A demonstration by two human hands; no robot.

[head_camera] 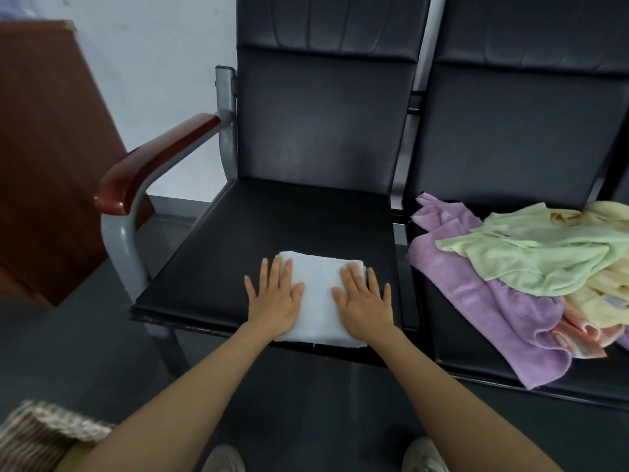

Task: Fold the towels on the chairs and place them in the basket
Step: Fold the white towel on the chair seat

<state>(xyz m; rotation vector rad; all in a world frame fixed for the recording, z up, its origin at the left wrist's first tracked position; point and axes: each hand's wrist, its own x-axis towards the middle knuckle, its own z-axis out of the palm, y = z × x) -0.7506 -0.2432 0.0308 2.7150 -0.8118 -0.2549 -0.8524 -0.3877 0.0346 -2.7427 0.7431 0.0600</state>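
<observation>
A white towel, folded into a thick square, lies at the front of the left black chair seat. My left hand lies flat on its left side with fingers spread. My right hand lies flat on its right side the same way. Neither hand grips anything. On the right chair seat sits a loose heap: a purple towel at the bottom, a green towel on top, yellow and orange towels beside them. A woven basket shows at the lower left corner.
The left chair has a red-brown wooden armrest on a grey metal frame. A brown wooden cabinet stands to the left by the wall. My two shoes are on the dark floor below the chair.
</observation>
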